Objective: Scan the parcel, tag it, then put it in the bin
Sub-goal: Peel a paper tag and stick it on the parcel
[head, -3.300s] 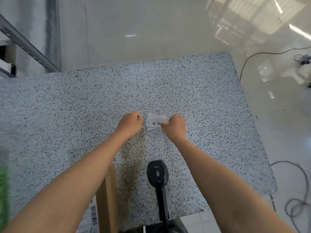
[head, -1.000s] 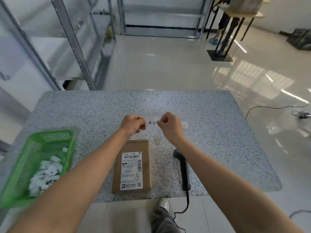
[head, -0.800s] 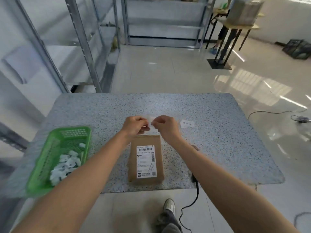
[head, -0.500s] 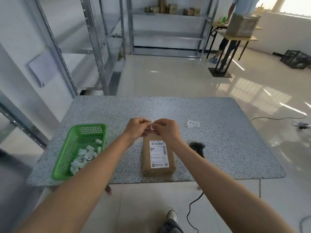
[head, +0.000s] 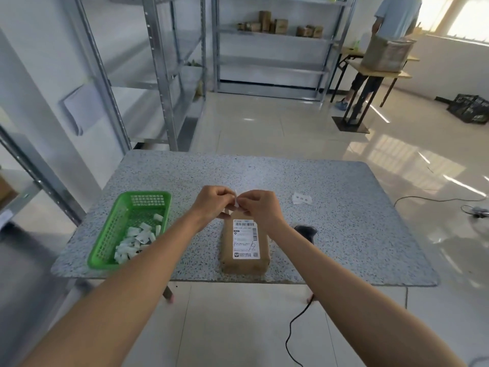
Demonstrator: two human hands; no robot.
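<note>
A brown cardboard parcel (head: 244, 250) with a white shipping label lies on the speckled table (head: 344, 229) near its front edge. Just above the parcel's far end, my left hand (head: 213, 202) and my right hand (head: 260, 207) meet and pinch a small white tag (head: 236, 200) between their fingertips. The tag is held edge-on, mostly hidden by my fingers. A black barcode scanner (head: 305, 231) lies to the right of the parcel, partly behind my right forearm.
A green plastic basket (head: 148, 201) with several white paper scraps stands at the table's left. Another white tag (head: 302, 198) lies on the table to the right. Metal shelving stands behind; a person stands at a far table. The scanner's cable (head: 293, 327) hangs to the floor.
My head has pulled back and tilted up, so parcel, basket and room came into view. My hands, holding the tag, drew closer together and now sit over the parcel's far end.
</note>
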